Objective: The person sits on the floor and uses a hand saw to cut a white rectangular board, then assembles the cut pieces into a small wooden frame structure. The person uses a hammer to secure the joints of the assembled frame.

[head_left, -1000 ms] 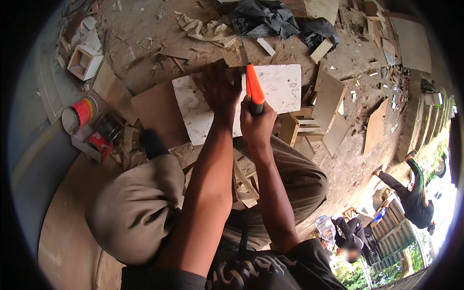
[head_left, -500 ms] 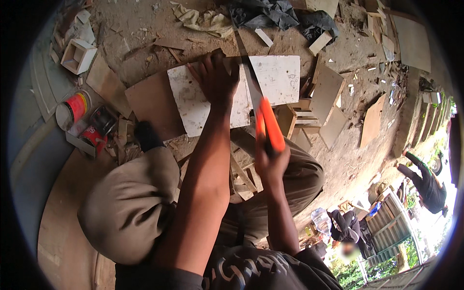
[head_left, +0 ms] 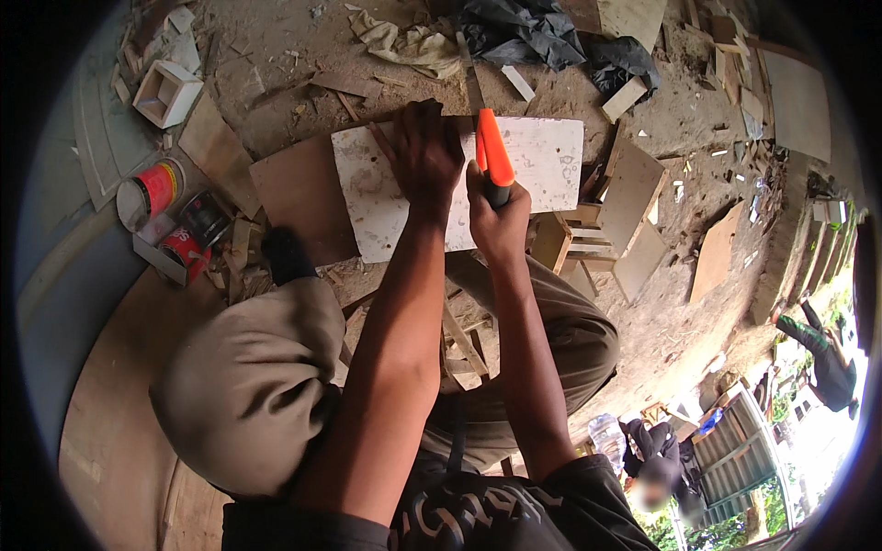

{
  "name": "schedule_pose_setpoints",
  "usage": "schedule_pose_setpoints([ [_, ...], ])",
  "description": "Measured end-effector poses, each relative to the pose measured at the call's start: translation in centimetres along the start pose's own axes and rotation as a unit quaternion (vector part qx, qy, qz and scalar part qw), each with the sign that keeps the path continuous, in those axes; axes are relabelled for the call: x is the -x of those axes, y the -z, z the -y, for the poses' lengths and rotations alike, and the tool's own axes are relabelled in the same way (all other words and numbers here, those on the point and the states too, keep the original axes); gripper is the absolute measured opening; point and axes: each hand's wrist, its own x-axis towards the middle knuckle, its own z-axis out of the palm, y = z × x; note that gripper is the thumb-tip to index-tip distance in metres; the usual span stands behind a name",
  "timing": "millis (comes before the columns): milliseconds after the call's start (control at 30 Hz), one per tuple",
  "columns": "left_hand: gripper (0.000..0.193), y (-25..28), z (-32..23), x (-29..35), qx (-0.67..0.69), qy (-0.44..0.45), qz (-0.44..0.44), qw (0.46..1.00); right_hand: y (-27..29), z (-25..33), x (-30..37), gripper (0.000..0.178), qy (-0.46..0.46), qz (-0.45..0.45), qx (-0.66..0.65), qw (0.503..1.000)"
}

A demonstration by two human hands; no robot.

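A white-faced board point(head_left: 367, 207) with stains lies across in front of me, over a brown board point(head_left: 299, 197) that sticks out on its left. My left hand point(head_left: 427, 156) lies spread on the white board, its fingers at the far edge. In my right hand point(head_left: 499, 216) is a hand saw point(head_left: 497, 151), gripped by its orange and black handle. Its blade points away from me past the board's far edge, just right of my left hand. The handle hides the cut, so its length cannot be seen.
To the left stand paint cans point(head_left: 152, 193) and a small wooden box point(head_left: 167, 94). Wood offcuts point(head_left: 634, 197) lie at the right, black plastic point(head_left: 524, 32) and a beige cloth point(head_left: 404, 41) beyond the board. Two other people point(head_left: 657, 450) are at the far lower right.
My right hand has pushed the saw forward, away from me, so its handle is now over the white board. My left hand stays on the board. The whole view has shifted slightly.
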Motion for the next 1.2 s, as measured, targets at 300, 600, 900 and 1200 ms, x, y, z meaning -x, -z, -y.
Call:
schedule_pose_setpoints([
  [300, 0.035, -0.2, 0.0, 0.0, -0.028, -0.007, 0.021, 0.999, 0.9, -0.3, -0.3, 0.033, -0.018, 0.014, -0.075, 0.997],
  [600, 0.045, -0.6, 0.9, 0.2, -0.040, -0.033, 0.059, 0.997, -0.2, -1.2, 0.2, 0.022, 0.054, 0.008, -0.083, 0.995],
  [900, 0.033, -0.3, -0.1, -0.8, -0.151, -0.094, 0.088, 0.980, -0.1, -1.4, -0.1, 0.028, 0.070, -0.008, -0.030, 0.997],
  [1200, 0.035, -1.4, -0.2, -5.3, -0.039, 0.020, 0.127, 0.991, 1.2, 3.5, -1.3, 0.032, -0.087, 0.059, -0.024, 0.994],
])
